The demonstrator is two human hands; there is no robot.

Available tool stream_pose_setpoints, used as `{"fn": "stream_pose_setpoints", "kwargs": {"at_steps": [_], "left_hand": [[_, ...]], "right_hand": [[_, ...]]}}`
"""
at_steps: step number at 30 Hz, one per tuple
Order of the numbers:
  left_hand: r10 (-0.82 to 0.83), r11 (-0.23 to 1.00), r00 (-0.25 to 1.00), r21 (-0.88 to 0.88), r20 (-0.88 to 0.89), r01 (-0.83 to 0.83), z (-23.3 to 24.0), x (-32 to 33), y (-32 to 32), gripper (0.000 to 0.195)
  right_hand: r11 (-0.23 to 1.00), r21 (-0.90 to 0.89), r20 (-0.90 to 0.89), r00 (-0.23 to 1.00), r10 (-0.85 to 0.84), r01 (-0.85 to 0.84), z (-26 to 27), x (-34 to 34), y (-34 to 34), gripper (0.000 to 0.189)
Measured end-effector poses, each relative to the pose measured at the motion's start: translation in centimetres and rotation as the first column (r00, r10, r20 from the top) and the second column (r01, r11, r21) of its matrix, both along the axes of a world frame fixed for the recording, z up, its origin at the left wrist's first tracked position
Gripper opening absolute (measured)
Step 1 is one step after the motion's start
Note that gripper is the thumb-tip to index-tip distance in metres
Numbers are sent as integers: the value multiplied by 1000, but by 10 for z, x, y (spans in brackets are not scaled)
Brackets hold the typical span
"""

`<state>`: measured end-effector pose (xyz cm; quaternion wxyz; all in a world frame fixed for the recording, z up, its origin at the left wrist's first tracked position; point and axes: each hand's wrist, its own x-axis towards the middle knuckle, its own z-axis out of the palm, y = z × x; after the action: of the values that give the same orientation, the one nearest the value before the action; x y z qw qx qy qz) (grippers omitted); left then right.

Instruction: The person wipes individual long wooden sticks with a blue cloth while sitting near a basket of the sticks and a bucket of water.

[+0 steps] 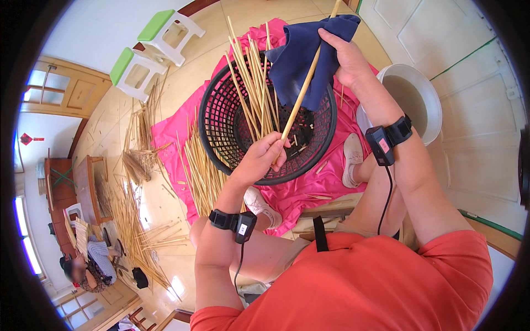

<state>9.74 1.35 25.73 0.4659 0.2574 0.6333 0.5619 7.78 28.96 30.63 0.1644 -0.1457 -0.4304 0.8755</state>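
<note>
My left hand (261, 156) grips the lower end of a pale peeled stick (304, 87) over the near rim of a black plastic basket (209, 142). Higher up, my right hand (345, 56) holds a navy blue cloth (295, 60), with its thumb along the same stick. The stick slants up and to the right across the cloth, its far end past it. Several similar sticks (254, 93) stand leaning inside the basket, with small scraps on its bottom. The fingers under the cloth are hidden.
Pink sheeting (176, 136) lies beneath the basket, with a pile of sticks (203, 169) on its left. To the right stands a white bucket (432, 107) of cloudy water. More sticks (128, 223) cover the floor at left, near a seated person (93, 265). Two green-topped stools (136, 72) stand beyond.
</note>
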Motion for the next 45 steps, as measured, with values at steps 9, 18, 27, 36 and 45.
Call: {"fn": "stream_pose_setpoints", "kwargs": {"at_steps": [9, 18, 27, 36, 45], "left_hand": [[422, 906, 868, 87, -262, -414, -3, -3, 30, 12], [222, 862, 204, 94, -954, -497, -2, -8, 36, 16], [269, 910, 406, 91, -874, -406, 0, 6, 33, 17], [91, 964, 704, -114, -704, -239, -15, 13, 14, 21], [420, 907, 903, 63, -92, -415, -20, -3, 34, 19]], "right_hand": [[965, 203, 140, 980, 141, -168, -25, 13, -86, 23], [929, 288, 188, 965, 184, -233, -30, 25, -103, 20], [983, 120, 119, 985, 122, -136, -22, 13, -57, 20], [989, 17, 86, 985, -150, 150, -20, -8, 14, 23], [983, 128, 110, 987, 120, -134, -39, 13, -91, 23]]}}
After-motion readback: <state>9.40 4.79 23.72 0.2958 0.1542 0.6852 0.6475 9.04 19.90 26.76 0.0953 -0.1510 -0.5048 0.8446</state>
